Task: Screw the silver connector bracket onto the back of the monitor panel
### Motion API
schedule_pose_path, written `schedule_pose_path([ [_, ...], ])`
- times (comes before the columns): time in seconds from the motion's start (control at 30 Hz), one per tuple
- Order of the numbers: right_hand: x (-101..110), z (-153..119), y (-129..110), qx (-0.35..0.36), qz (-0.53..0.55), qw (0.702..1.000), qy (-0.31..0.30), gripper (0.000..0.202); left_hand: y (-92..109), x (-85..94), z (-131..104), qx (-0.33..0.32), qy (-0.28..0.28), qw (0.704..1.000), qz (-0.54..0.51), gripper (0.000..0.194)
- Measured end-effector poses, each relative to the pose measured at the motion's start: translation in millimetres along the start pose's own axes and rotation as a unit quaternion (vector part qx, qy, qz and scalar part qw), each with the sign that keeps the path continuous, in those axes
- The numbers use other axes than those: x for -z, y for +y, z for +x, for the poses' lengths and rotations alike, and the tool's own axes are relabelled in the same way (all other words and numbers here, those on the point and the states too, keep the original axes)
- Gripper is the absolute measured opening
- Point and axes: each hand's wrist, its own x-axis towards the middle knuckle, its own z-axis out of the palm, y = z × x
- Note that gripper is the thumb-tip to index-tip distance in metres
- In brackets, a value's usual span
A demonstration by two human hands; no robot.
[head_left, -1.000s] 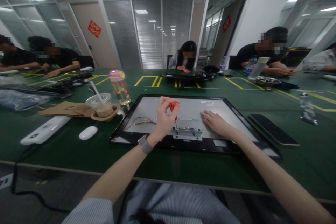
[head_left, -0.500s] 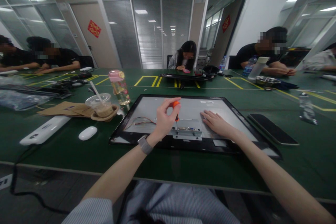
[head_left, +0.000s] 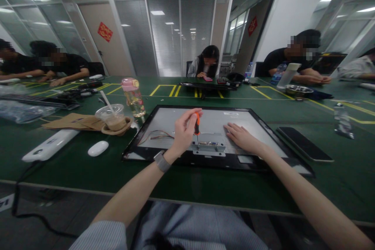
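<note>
My left hand (head_left: 184, 131) grips an orange and black screwdriver (head_left: 197, 125), held upright with its shaft pointing down at the left end of a metal bracket with ports (head_left: 209, 147). The bracket sits near the front edge of a flat panel with a black frame (head_left: 181, 115), which lies on the green table. Flat on the panel's grey back, right of the bracket, my right hand (head_left: 241, 137) rests with its fingers spread, holding nothing. Thin wires (head_left: 159, 136) lie on the panel at the left.
Left of the panel stand a pink-lidded bottle (head_left: 133, 97), an iced drink cup (head_left: 113, 116), a white case (head_left: 98, 149) and a white power strip (head_left: 51, 146). A black phone (head_left: 304, 143) lies at the right. Several people sit across the table.
The fingers of my left hand have shifted on the screwdriver, and more of its orange and black handle shows. My right hand has stayed in place.
</note>
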Motion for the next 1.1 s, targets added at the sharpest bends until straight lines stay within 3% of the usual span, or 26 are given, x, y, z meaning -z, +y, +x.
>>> schedule_pose_path([
  [0.2, 1.1, -0.5, 0.3, 0.002, -0.001, 1.000, -0.005, 0.062, 0.1, 1.4, 1.4, -0.062, 0.031, 0.994, 0.079, 0.006],
  [0.43, -1.6, 1.1, 1.2, -0.003, -0.005, 1.000, 0.000, 0.061, -0.8, 1.8, 0.1, -0.033, -0.004, 0.999, 0.036, 0.028],
  [0.53, -0.9, 1.0, 1.1, -0.001, -0.004, 1.000, 0.000, 0.061, -1.0, 2.0, -0.5, -0.025, -0.009, 0.999, 0.032, 0.026],
  [0.77, -1.1, -0.3, 2.0, 0.005, -0.002, 1.000, 0.005, 0.062, -0.7, 2.6, 0.9, -0.073, 0.025, 0.992, 0.097, 0.007],
  [0.97, -3.1, 0.4, 2.2, -0.001, -0.001, 1.000, 0.005, 0.062, 1.4, 1.7, -0.7, -0.046, -0.003, 0.997, 0.067, 0.029],
  [1.1, -2.4, 0.0, 1.9, -0.006, 0.003, 1.000, 0.003, 0.062, 1.0, 1.4, -1.3, -0.035, -0.011, 0.998, 0.053, 0.026],
])
